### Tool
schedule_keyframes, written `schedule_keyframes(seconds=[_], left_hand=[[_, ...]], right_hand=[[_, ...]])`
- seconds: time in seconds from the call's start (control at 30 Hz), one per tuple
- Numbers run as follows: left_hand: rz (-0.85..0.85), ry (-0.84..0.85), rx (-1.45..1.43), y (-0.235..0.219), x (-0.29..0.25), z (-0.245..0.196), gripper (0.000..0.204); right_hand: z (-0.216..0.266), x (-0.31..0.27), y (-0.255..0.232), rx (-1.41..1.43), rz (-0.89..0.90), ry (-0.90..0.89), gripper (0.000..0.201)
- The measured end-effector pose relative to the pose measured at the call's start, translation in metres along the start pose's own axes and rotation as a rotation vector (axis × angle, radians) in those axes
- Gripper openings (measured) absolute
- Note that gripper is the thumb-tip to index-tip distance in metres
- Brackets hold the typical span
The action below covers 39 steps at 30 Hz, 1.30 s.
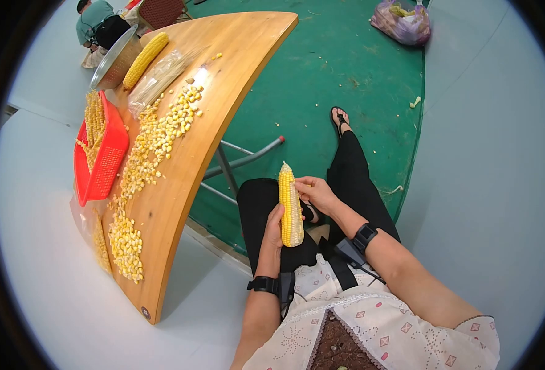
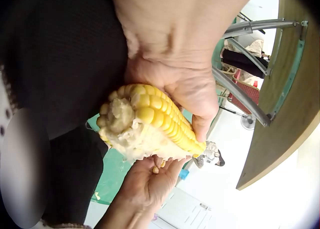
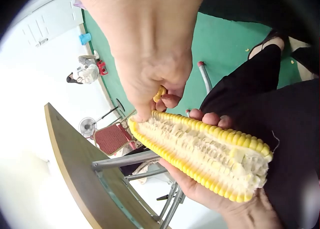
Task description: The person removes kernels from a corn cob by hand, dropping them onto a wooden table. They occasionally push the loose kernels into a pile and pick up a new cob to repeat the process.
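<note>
A yellow ear of corn [image 1: 289, 213] is held over the lap, its pointed tip away from the body. My left hand [image 1: 273, 227] grips it from the side, the thumb lying along the kernels in the left wrist view. A wide strip of the cob [image 3: 192, 146] is bare, with rows of kernels left along both sides. Near the tip, my right hand [image 1: 317, 192] has its thumb on the edge of that strip. Loose kernels [image 3: 159, 94] sit in the curled fingers of the right hand.
On the wooden table [image 1: 223, 80] at left lie many loose kernels [image 1: 161, 135], a red basket [image 1: 109, 154] with stripped cobs, a whole ear [image 1: 146, 60], a plastic bag [image 1: 161, 77] and a metal bowl [image 1: 117, 61]. A table leg [image 1: 248, 159] stands near the knee.
</note>
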State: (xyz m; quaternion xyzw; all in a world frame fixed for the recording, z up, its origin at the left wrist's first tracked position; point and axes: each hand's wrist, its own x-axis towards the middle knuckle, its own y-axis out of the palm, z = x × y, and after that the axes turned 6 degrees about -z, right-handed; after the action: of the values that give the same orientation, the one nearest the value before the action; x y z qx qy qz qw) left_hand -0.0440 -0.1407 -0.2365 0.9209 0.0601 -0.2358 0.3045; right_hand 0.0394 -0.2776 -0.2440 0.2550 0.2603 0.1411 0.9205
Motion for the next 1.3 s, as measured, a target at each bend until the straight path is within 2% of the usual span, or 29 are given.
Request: schedule_keyframes(seconds=[0.07, 0.27, 0.37, 0.47, 0.77, 1.07, 1.17, 1.3], left_hand=[[0.008, 0.008, 0.014, 0.001, 0.0, 0.0, 0.04], [0.017, 0.029, 0.036, 0.004, 0.001, 0.0, 0.04], [0.008, 0.029, 0.046, 0.004, 0.001, 0.0, 0.04], [0.009, 0.023, 0.059, 0.004, 0.001, 0.0, 0.04], [0.029, -0.021, 0.028, 0.001, 0.0, -0.001, 0.04], [0.021, -0.003, -0.007, 0.002, -0.002, -0.001, 0.04], [0.028, 0.007, 0.003, 0.003, -0.002, -0.001, 0.04], [0.036, 0.009, 0.011, 0.004, -0.002, -0.001, 0.041]], right_hand=[[0.0, 0.003, -0.005, 0.138, 0.044, 0.047, 0.019], [0.008, 0.0, 0.001, 0.211, -0.002, 0.065, 0.026], [-0.004, 0.008, -0.006, 0.061, -0.005, 0.011, 0.027], [0.002, 0.003, 0.004, -0.101, -0.102, -0.046, 0.027], [0.005, -0.001, 0.003, -0.146, -0.116, -0.062, 0.023], [0.002, 0.002, -0.004, -0.048, 0.0, -0.029, 0.023], [0.003, 0.004, -0.007, 0.105, 0.033, 0.02, 0.025], [0.011, -0.001, -0.001, 0.127, 0.024, 0.04, 0.029]])
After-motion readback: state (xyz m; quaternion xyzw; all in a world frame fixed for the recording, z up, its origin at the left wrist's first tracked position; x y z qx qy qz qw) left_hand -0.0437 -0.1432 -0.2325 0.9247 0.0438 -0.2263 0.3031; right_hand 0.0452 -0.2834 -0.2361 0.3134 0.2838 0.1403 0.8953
